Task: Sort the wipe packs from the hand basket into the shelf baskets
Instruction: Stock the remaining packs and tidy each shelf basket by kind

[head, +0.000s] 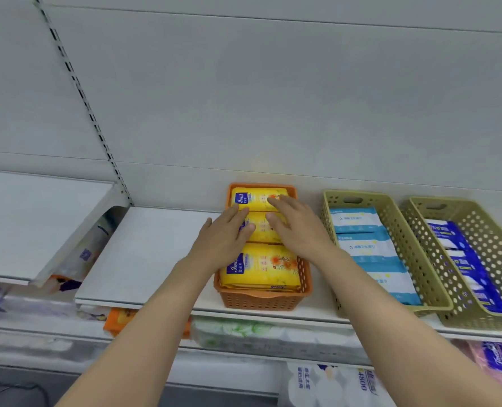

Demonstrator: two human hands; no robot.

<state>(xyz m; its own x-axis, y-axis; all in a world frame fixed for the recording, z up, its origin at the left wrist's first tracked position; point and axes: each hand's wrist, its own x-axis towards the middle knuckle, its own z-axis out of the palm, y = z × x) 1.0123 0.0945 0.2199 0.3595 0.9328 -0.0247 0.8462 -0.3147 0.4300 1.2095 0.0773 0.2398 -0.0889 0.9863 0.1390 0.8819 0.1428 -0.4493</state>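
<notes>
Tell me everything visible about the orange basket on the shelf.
The orange basket is a narrow perforated plastic bin standing upright on the white shelf, left of two olive baskets, apart from them. It holds yellow wipe packs in a row, filling it. The left hand and right hand rest flat on the middle packs.

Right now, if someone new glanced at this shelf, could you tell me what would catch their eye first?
Most likely the bright yellow wipe packs lined up in the orange basket at the middle of the shelf, with the left hand and right hand resting flat, fingers spread, on the middle pack. To its right stand two olive baskets: the nearer one holds white-and-blue packs, the farther one dark blue packs.
</notes>
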